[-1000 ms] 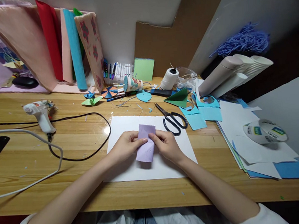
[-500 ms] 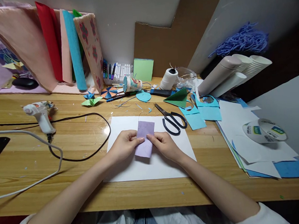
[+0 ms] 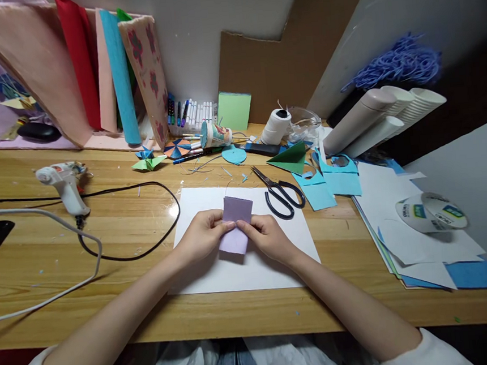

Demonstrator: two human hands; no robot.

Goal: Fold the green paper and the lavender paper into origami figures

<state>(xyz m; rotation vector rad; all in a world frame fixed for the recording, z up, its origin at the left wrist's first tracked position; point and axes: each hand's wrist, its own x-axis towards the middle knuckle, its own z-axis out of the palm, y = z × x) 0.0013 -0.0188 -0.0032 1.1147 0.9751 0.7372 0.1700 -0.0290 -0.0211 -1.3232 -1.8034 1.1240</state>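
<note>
A small purple paper rectangle (image 3: pixel 234 243) is held between both hands, bent across its middle so the upper half looks darker than the lower. My left hand (image 3: pixel 205 232) pinches its left edge, thumb on top. On the right edge, my right hand (image 3: pixel 265 233) pinches it the same way, and the two thumb tips nearly meet. Fingers under the paper are hidden. Below lies a white sheet (image 3: pixel 201 280) on the wooden table. Black-handled scissors (image 3: pixel 279 193) rest partly on the sheet's upper right, blades pointing away and left.
A glue gun (image 3: pixel 67 189) with a looping black cord lies at the left. Along the back are a thread spool (image 3: pixel 275 127), markers (image 3: pixel 197 112) and a green folded paper (image 3: pixel 288 158). At the right, stacked papers (image 3: pixel 369 205) carry a tape roll (image 3: pixel 431 212).
The purple paper has bent at the middle, its upper half tilting up and darkening. Both thumbs have drawn slightly closer together. The camera view has shifted a little.
</note>
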